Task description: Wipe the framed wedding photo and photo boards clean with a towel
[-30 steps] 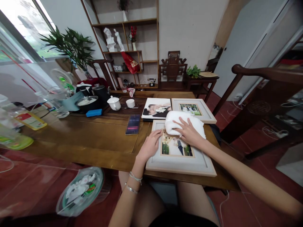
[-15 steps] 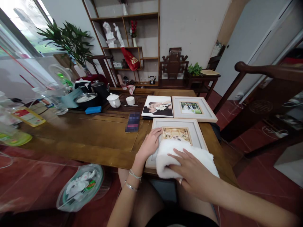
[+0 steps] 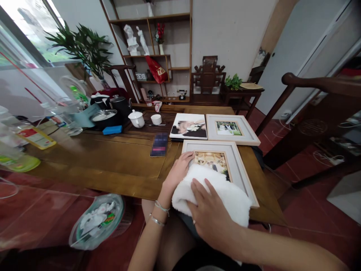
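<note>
A white-framed photograph lies flat at the near right corner of the wooden table. My right hand lies flat, fingers spread, on a fluffy white towel that covers the near end of the frame. My left hand rests open on the frame's left edge, fingers touching the picture's corner. Bracelets circle my left wrist.
Behind the frame lie a second framed photo, a frameless print and a phone. A tea tray with white cups and a dark pot sits further back. A lined bin stands on the floor at left, a wooden chair at right.
My right hand has dragged the towel from the far end of the frame down over the picture to its near edge, then slightly leftward. The left hand stayed on the frame's edge.
</note>
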Tool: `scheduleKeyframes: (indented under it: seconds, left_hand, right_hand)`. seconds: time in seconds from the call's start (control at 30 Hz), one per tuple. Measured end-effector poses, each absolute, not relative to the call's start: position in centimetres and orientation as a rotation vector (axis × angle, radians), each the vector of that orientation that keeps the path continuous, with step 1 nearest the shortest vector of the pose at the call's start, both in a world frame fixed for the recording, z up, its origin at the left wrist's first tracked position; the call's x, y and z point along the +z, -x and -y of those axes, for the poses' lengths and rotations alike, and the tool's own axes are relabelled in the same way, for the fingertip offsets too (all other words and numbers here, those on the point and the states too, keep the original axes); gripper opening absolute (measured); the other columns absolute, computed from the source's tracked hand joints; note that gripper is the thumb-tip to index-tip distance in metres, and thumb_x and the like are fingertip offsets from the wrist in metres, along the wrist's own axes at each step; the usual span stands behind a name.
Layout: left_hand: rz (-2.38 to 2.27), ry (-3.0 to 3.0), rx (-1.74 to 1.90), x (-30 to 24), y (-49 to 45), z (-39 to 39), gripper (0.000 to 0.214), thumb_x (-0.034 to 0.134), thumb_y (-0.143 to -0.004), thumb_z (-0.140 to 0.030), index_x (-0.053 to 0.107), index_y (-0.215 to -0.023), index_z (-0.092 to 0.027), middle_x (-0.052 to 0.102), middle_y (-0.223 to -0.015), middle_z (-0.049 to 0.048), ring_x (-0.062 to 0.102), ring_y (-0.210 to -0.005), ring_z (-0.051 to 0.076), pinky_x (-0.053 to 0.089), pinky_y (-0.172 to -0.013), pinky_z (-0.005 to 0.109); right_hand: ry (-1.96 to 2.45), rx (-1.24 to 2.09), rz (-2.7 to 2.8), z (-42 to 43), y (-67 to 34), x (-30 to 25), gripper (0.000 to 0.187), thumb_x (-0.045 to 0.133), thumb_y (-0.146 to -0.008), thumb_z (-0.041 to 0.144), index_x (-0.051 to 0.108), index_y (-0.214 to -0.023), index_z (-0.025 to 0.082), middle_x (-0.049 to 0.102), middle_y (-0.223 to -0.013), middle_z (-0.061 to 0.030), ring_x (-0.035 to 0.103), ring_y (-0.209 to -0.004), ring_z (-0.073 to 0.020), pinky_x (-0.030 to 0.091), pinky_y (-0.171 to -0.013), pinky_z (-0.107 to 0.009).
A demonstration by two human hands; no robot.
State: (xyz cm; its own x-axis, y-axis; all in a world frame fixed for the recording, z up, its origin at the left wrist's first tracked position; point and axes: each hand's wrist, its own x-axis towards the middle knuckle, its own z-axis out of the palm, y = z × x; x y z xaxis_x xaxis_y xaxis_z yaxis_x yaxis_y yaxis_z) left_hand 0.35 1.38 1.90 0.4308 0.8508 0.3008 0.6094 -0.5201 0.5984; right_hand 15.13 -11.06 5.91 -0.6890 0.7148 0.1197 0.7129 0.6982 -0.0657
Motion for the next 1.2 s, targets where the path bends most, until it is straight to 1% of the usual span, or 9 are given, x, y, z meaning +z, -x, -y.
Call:
scheduleKeyframes:
  seconds: [0.13, 0.23, 0.37, 0.57, 0.7, 0.87, 1.03, 1.1, 1.2]
  left_hand:
    - [-1.252, -2.283, 0.845, 2.1, -0.3, -1.1, 0.043, 0.037, -0.090, -0.011, 0.049, -0.131, -0.021, 0.045, -0.142, 0.0084, 0.039, -0.134, 0.019, 0.033, -0.113, 0.044]
    - [-1.265, -2.309, 0.811, 2.2, -0.4, -1.1, 0.042, 0.038, -0.091, -0.012, 0.049, -0.131, -0.021, 0.046, -0.142, 0.0083, 0.039, -0.134, 0.019, 0.033, -0.113, 0.043]
    - [-1.276, -2.353, 0.805, 1.9, -0.5, -1.6, 0.042, 0.035, -0.091, -0.009, 0.053, -0.128, -0.019, 0.050, -0.139, 0.0089, 0.041, -0.133, 0.019, 0.035, -0.112, 0.041]
    - [-1.253, -2.385, 0.854, 1.2, -0.4, -2.0, 0.042, 0.036, -0.090, -0.007, 0.056, -0.125, -0.019, 0.052, -0.137, 0.0092, 0.044, -0.131, 0.020, 0.039, -0.110, 0.042]
    - [-1.260, -2.380, 0.839, 1.1, -0.4, -2.1, 0.043, 0.036, -0.089, -0.006, 0.055, -0.126, -0.019, 0.051, -0.137, 0.0095, 0.043, -0.132, 0.020, 0.039, -0.110, 0.043]
    - [-1.282, -2.373, 0.821, 1.2, -0.6, -1.9, 0.045, 0.035, -0.088, -0.005, 0.054, -0.126, -0.019, 0.050, -0.138, 0.0094, 0.042, -0.132, 0.020, 0.038, -0.110, 0.043]
    - [-1.273, -2.364, 0.780, 1.5, -0.5, -1.8, 0.043, 0.038, -0.088, -0.008, 0.054, -0.127, -0.019, 0.048, -0.140, 0.0097, 0.040, -0.133, 0.022, 0.038, -0.110, 0.044]
    - [-1.268, -2.352, 0.762, 1.6, -0.4, -1.8, 0.042, 0.040, -0.088, -0.011, 0.053, -0.127, -0.018, 0.048, -0.140, 0.0108, 0.039, -0.133, 0.023, 0.038, -0.110, 0.044]
    - [-1.272, -2.341, 0.805, 1.3, -0.4, -1.9, 0.041, 0.037, -0.090, -0.012, 0.051, -0.129, -0.018, 0.049, -0.139, 0.0112, 0.041, -0.132, 0.022, 0.038, -0.109, 0.045]
  right_hand:
    - [1.217, 0.067, 2.790, 11.1, -14.0, 5.1, 0.037, 0.052, -0.086, 0.029, 0.062, -0.119, 0.015, 0.042, -0.140, -0.0225, 0.026, -0.134, -0.0403, 0.015, -0.107, -0.064]
    - [1.256, 0.120, 2.783, 10.2, -14.4, 5.4, 0.036, 0.054, -0.086, 0.031, 0.062, -0.118, 0.018, 0.045, -0.137, -0.0199, 0.028, -0.133, -0.0379, 0.016, -0.107, -0.063]
    - [1.337, 0.103, 2.776, 9.7, -16.7, 6.6, 0.031, 0.059, -0.082, 0.028, 0.066, -0.110, 0.019, 0.053, -0.128, -0.0162, 0.036, -0.129, -0.0356, 0.022, -0.108, -0.059]
    - [1.385, -0.135, 2.707, 10.7, -23.4, 6.4, 0.035, 0.066, -0.069, 0.020, 0.069, -0.105, 0.020, 0.058, -0.125, -0.0126, 0.043, -0.124, -0.0354, 0.033, -0.105, -0.054]
    - [1.393, -0.206, 2.674, 10.1, -26.6, 5.9, 0.034, 0.063, -0.065, 0.015, 0.070, -0.098, 0.021, 0.057, -0.128, -0.0095, 0.040, -0.127, -0.0337, 0.032, -0.107, -0.053]
    - [1.414, -0.191, 2.670, 8.1, -24.7, 5.8, 0.028, 0.064, -0.067, 0.015, 0.071, -0.095, 0.018, 0.054, -0.133, -0.0128, 0.037, -0.129, -0.0372, 0.029, -0.108, -0.056]
    - [1.073, 0.053, 2.796, 7.4, -20.1, 5.5, 0.031, 0.060, -0.073, 0.018, 0.069, -0.103, 0.020, 0.044, -0.143, -0.0089, 0.030, -0.135, -0.0326, 0.023, -0.111, -0.052]
    - [1.045, 0.083, 2.790, 7.0, -19.5, 5.3, 0.034, 0.059, -0.073, 0.017, 0.068, -0.106, 0.020, 0.044, -0.143, -0.0082, 0.028, -0.136, -0.0316, 0.023, -0.111, -0.051]
    - [1.136, 0.050, 2.760, 5.4, -20.1, 5.1, 0.037, 0.059, -0.071, 0.013, 0.068, -0.106, 0.020, 0.047, -0.141, -0.0082, 0.028, -0.136, -0.0329, 0.024, -0.110, -0.053]
